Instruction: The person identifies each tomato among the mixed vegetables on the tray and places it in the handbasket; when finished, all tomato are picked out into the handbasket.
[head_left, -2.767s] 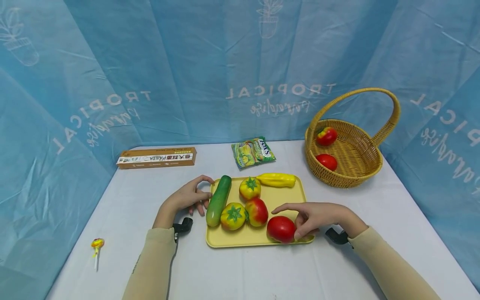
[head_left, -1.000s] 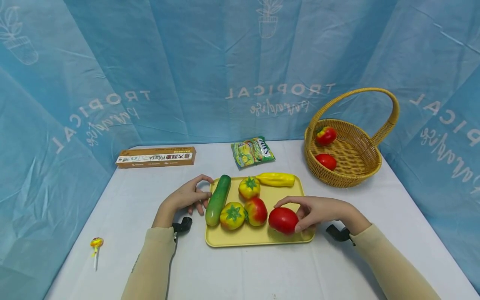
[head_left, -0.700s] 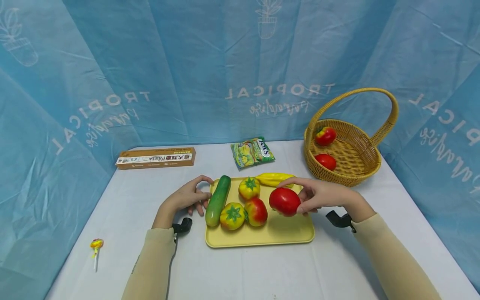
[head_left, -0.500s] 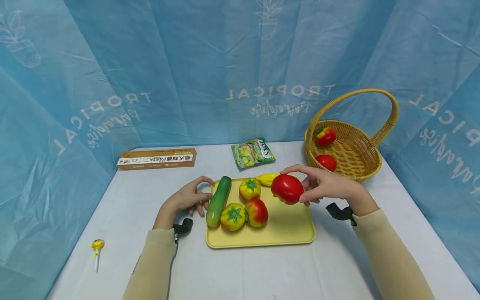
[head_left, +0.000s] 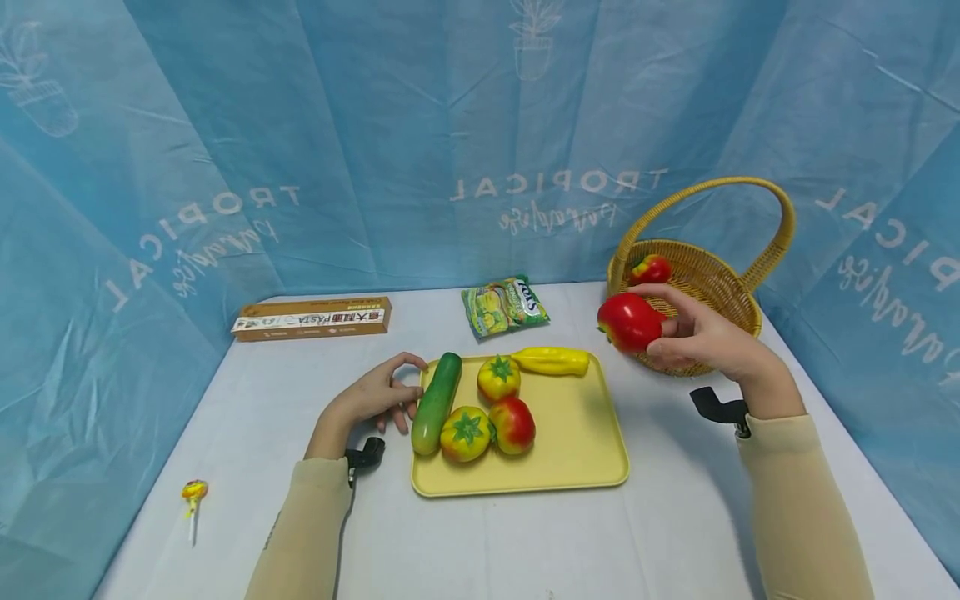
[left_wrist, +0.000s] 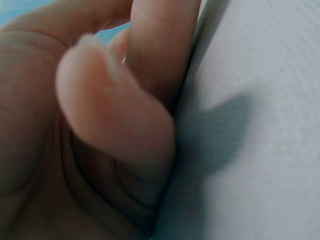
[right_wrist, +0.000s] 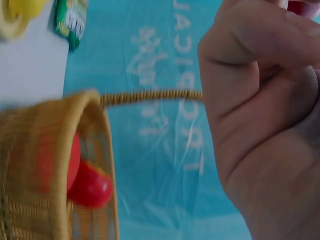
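In the head view my right hand (head_left: 708,337) grips a glossy red tomato (head_left: 628,322), held up in front of the wicker basket (head_left: 712,271). Inside the basket lies a red-and-yellow fruit (head_left: 651,269); the second red fruit (right_wrist: 72,160) there shows in the right wrist view. My left hand (head_left: 375,392) rests on the table with loosely bent fingers at the left edge of the yellow tray (head_left: 577,442). Right by those fingers lies a green cucumber (head_left: 437,404) on the tray. The left wrist view shows that hand holding nothing, its fingers (left_wrist: 115,105) close over the white cloth.
Three yellow-and-red fruits (head_left: 466,433) and a long yellow banana-shaped piece (head_left: 552,361) share the tray. Behind it are a green packet (head_left: 506,307) and a pasta box (head_left: 312,318). A lollipop (head_left: 194,492) lies far left. The basket's tall handle (head_left: 783,208) arches upward.
My right hand has closed on the tomato, lifted it off the tray's right side and carried it back and right to the basket. The left hand has stayed in place.
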